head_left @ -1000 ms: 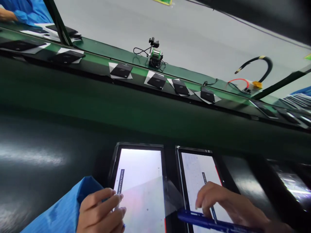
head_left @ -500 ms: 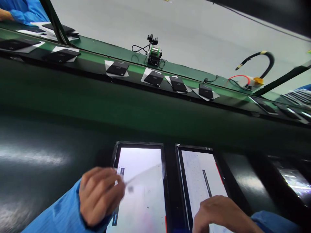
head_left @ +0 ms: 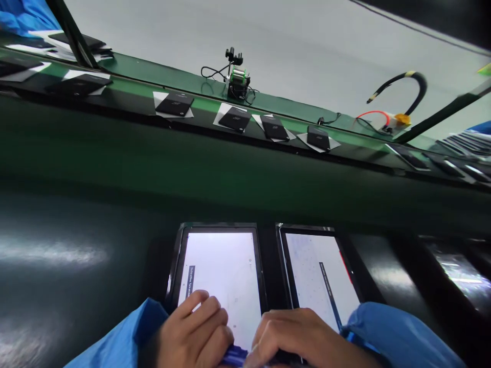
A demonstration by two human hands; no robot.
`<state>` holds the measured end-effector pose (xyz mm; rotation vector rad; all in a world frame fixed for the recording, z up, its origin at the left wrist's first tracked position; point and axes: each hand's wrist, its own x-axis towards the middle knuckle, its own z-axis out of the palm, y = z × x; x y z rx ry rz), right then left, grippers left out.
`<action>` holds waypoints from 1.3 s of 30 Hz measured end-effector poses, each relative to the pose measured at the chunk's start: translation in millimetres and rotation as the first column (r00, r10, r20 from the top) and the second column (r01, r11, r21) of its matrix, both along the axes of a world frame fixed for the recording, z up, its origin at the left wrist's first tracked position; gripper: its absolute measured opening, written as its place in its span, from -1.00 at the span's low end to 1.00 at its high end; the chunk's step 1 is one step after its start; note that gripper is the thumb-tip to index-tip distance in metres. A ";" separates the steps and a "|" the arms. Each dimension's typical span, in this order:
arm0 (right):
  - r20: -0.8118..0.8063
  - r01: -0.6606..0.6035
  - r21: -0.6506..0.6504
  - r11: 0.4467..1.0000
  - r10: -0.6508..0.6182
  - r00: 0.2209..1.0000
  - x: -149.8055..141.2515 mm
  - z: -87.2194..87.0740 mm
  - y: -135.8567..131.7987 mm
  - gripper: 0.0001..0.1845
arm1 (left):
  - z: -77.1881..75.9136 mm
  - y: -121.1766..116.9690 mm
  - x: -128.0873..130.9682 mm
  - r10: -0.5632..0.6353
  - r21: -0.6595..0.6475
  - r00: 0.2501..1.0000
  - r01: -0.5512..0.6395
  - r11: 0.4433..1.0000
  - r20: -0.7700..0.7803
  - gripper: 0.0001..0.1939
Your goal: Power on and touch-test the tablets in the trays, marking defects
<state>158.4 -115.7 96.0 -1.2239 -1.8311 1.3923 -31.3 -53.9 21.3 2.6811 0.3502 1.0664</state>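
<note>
Two tablets with lit white screens lie side by side on the dark bench; the left tablet [head_left: 220,276] is in front of my left hand, the right tablet [head_left: 310,260] beyond my right hand. My left hand [head_left: 197,332] is closed over the lower part of the left tablet. Fingers of my right hand [head_left: 295,332] are bent and meet it from the right. Between them is a small shiny blue object [head_left: 235,354], gripped by both hands; its kind is hidden by the fingers and the frame's bottom edge.
Several dark tablets [head_left: 174,105] on white sheets line a raised shelf behind the bench. A device with a green-edged spool [head_left: 238,77] and a curved black hose [head_left: 418,84] stand further back. A person's blue sleeve [head_left: 28,15] shows at upper left.
My left hand has moved right and down, and my right hand left, so they now meet at the blue object. The clear film at my left hand is no longer visible.
</note>
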 end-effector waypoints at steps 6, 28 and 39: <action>-0.014 0.297 -0.061 0.953 -0.298 0.954 31.8 11.6 -8.1 -0.72 | 14.7 36.8 -35.2 0.041 -0.205 0.999 -0.035 0.978 0.025 -0.61; 0.207 0.364 0.012 0.931 -0.359 0.910 0.6 -39.1 41.7 -0.80 | -3.3 63.5 -42.3 0.274 -0.041 0.958 -0.278 0.960 -0.089 -0.73; 0.183 0.383 0.000 0.924 -0.376 0.908 4.7 -40.4 41.0 -0.76 | -3.3 64.9 -45.2 0.235 -0.047 0.969 -0.239 0.970 -0.080 -0.81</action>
